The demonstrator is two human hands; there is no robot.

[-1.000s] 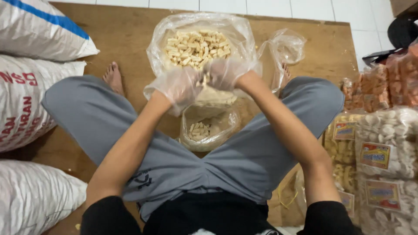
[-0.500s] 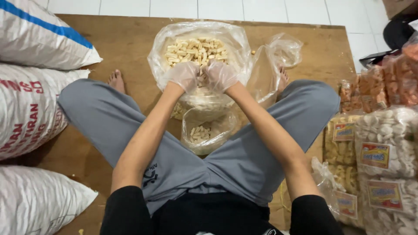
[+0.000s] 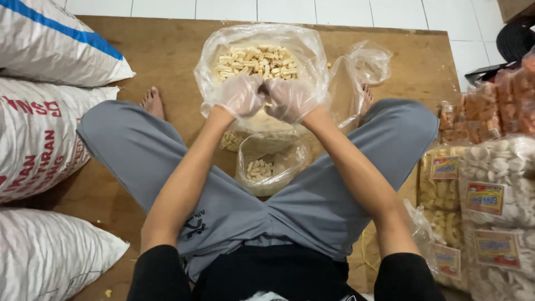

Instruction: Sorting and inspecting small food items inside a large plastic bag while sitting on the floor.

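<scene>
I see both hands meeting at the near rim of a large clear plastic bag of pale stick-shaped crackers (image 3: 257,60), which stands on the brown wooden floor board (image 3: 167,50) between the person's spread knees. The left hand (image 3: 241,95), in a thin clear plastic glove, has its grip curled shut, and the right hand (image 3: 290,99), gloved the same way, is curled shut too; whether either holds crackers or only bag film I cannot tell. Just below the hands sits a small clear plastic bag (image 3: 270,167), open-mouthed, with a few crackers in the bottom, resting against the grey trousers (image 3: 312,206). An empty crumpled clear bag (image 3: 362,64) lies just right of the big one. Three white woven sacks (image 3: 39,139) are stacked along the left edge. On the right, sealed packets of snacks (image 3: 490,195) are piled, some pale, some orange; I cannot count them exactly.
</scene>
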